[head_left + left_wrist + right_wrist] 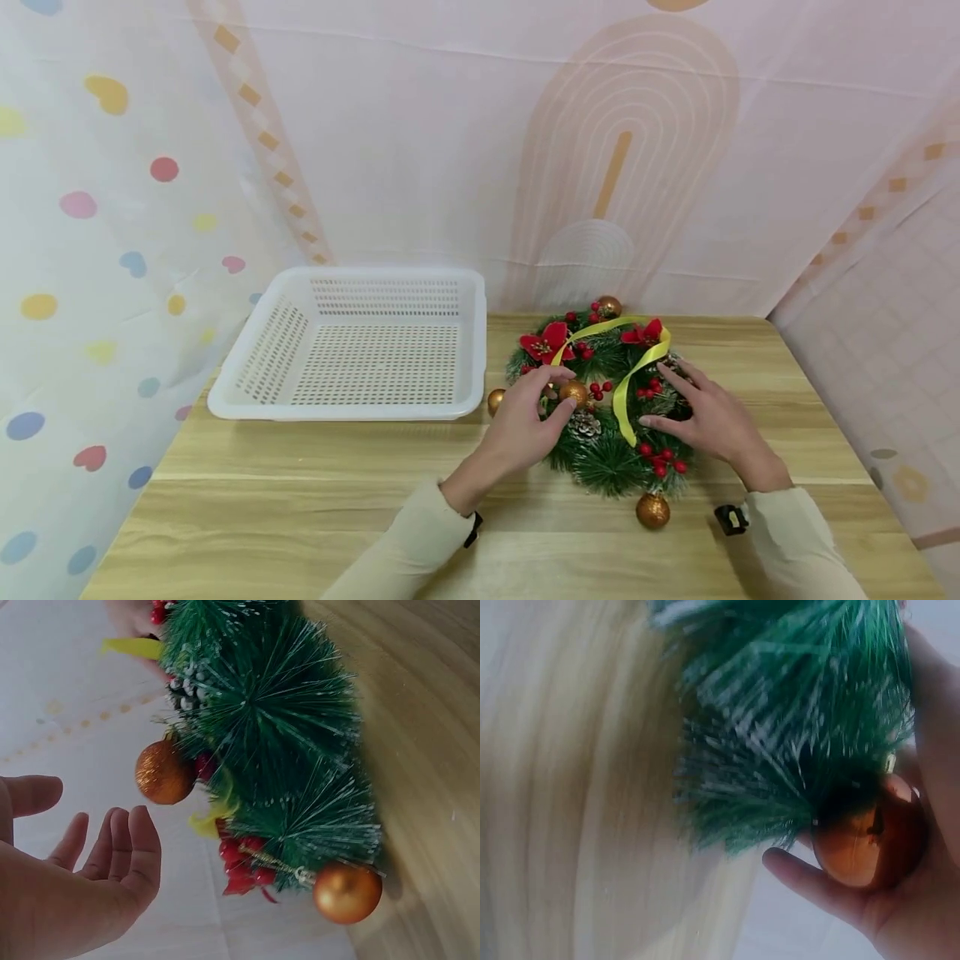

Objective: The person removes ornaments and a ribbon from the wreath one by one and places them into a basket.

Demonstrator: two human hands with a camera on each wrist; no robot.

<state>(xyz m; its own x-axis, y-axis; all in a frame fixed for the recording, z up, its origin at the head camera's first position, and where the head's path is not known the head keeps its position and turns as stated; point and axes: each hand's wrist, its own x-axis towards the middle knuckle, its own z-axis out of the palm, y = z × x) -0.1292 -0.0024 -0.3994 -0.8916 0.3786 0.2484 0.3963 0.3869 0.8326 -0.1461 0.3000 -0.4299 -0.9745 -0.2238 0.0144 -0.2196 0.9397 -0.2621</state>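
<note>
Holding my left hand [523,423] beside a gold ball [574,393], right hand [716,418] at the wreath [609,463], I grip nothing (fingers [145,851] parted).

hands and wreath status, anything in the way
Left hand, fingers relaxed, by gold bauble. Right hand at right side of Christmas wreath, grip unclear. Yellow ribbon across wreath. White plastic basket off left, not blocking.

From head height, facing forward and down, the tabletop [300,517], a white basket [345,412] and a wreath [611,464] were covered. From the left wrist, the wreath was seen close and side-on beside the left hand [522,423], the tabletop tipped upright at right; from the right wrist, it was seen nearer still, the tabletop at left; the wreath was shared by all three views
</note>
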